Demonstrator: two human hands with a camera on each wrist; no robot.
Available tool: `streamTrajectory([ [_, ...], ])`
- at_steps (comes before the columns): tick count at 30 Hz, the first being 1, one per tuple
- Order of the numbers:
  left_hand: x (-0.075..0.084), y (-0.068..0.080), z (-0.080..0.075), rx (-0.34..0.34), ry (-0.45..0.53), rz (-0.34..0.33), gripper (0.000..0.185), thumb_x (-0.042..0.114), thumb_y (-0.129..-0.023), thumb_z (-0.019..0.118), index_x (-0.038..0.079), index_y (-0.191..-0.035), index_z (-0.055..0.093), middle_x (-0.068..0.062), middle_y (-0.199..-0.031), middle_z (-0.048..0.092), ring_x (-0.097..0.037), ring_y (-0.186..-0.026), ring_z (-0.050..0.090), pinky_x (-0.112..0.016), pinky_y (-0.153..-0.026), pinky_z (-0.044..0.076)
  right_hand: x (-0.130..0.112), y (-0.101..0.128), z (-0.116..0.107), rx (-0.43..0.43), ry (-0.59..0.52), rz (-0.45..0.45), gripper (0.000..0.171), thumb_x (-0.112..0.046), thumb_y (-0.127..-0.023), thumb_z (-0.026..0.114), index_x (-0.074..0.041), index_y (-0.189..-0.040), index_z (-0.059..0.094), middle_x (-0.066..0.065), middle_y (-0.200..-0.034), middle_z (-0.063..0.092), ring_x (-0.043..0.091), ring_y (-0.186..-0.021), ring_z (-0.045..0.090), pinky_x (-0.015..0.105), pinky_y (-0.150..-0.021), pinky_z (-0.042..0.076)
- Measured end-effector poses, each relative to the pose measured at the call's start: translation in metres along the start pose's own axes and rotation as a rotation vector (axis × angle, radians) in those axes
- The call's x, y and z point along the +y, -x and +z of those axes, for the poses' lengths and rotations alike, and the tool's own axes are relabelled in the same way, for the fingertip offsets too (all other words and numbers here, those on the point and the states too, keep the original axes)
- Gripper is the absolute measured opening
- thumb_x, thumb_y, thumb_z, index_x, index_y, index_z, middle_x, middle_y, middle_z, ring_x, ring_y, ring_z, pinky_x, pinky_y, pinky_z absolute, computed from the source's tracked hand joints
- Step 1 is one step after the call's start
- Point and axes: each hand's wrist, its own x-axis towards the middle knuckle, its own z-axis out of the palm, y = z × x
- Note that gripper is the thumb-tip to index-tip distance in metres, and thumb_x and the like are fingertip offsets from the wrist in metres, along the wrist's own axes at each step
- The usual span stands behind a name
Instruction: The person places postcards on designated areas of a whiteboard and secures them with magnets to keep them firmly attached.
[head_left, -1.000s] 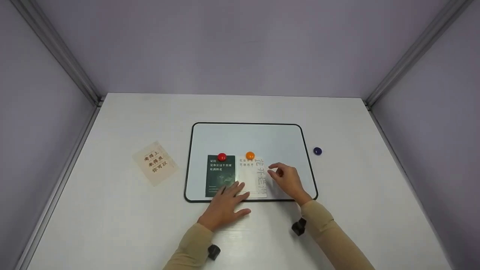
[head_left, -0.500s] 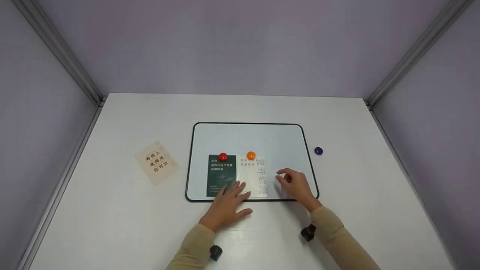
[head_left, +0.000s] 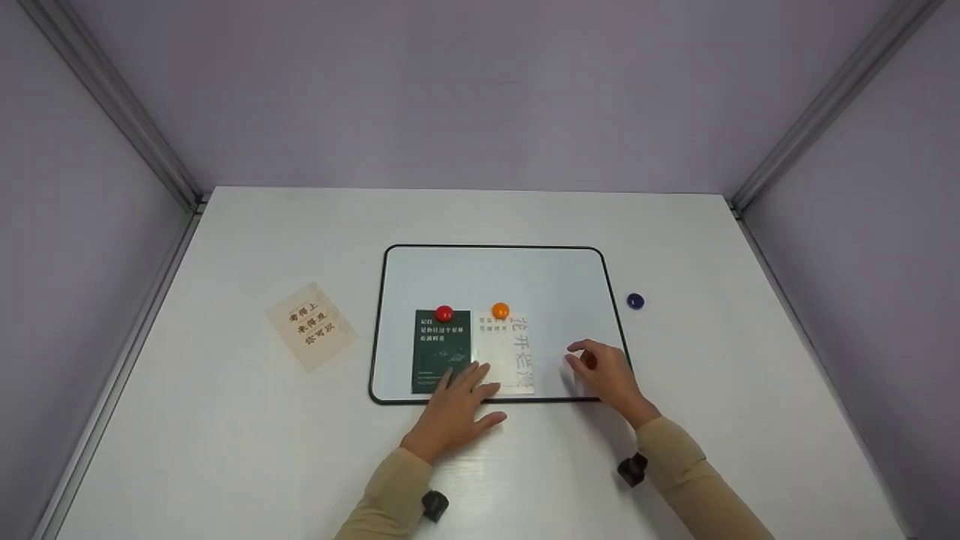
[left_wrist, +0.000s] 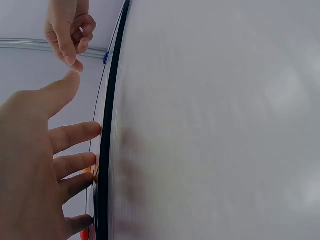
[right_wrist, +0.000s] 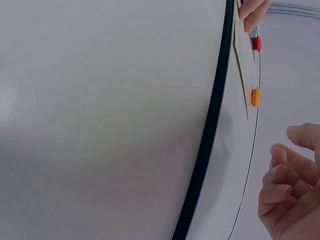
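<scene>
A black-rimmed whiteboard lies flat on the white table. On it a dark green card sits under a red magnet. Beside it a white card sits under an orange magnet. My left hand lies flat with spread fingers, its fingertips resting on the near edges of both cards. My right hand hovers over the board's near right corner with loosely curled fingers and holds nothing. In the right wrist view the board's rim and both magnets show beyond my curled fingers.
A blue magnet lies on the table just right of the board. A beige card with brown characters lies on the table to the left. Lilac walls with metal corner posts enclose the table on three sides.
My right hand has drawn back from the white card's right edge toward the board's near right corner. The left hand, cards and magnets have stayed put.
</scene>
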Motion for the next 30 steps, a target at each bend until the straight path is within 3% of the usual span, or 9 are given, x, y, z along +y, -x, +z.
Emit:
streamTrajectory([
  [9, 0.003, -0.002, -0.001, 0.026, -0.022, 0.010, 0.051, 0.048, -0.096, 0.052, 0.015, -0.134, 0.056, -0.006, -0.152, 0.043, -0.024, -0.145, 0.035, -0.051, -0.121, 0.028, 0.007, 0.007, -0.001, 0.000, 0.064, -0.015, 0.018, -0.014, -0.090, 0.067, -0.004, -0.104, 0.070, 0.006, -0.073, 0.062, 0.011, -0.066, 0.049, 0.019, -0.057, 0.040],
  [15, 0.001, -0.002, 0.001, 0.105, -0.037, 0.048, 0.042, 0.039, -0.098, 0.052, 0.011, -0.127, 0.061, -0.007, -0.143, 0.052, -0.024, -0.139, 0.043, -0.049, -0.117, 0.036, 0.012, 0.012, -0.002, 0.034, 0.145, -0.093, 0.017, -0.012, -0.088, 0.068, -0.002, -0.102, 0.070, 0.006, -0.078, 0.065, 0.011, -0.071, 0.055, 0.024, -0.062, 0.048],
  [24, -0.003, 0.001, -0.003, 0.155, -0.051, 0.057, 0.039, 0.039, -0.099, 0.050, 0.012, -0.125, 0.061, -0.004, -0.137, 0.057, -0.021, -0.133, 0.049, -0.043, -0.115, 0.039, 0.021, 0.021, -0.006, 0.040, 0.153, -0.105, 0.018, -0.012, -0.090, 0.066, -0.003, -0.104, 0.070, 0.011, -0.097, 0.071, 0.023, -0.093, 0.066, 0.041, -0.084, 0.057],
  [30, -0.007, 0.002, -0.008, 0.190, -0.033, 0.043, 0.039, 0.038, -0.098, 0.052, 0.012, -0.125, 0.062, -0.006, -0.135, 0.058, -0.022, -0.130, 0.051, -0.041, -0.114, 0.040, 0.027, 0.026, -0.007, 0.085, 0.200, -0.212, 0.019, -0.010, -0.088, 0.067, -0.003, -0.106, 0.069, 0.012, -0.105, 0.070, 0.026, -0.104, 0.066, 0.039, -0.091, 0.056],
])
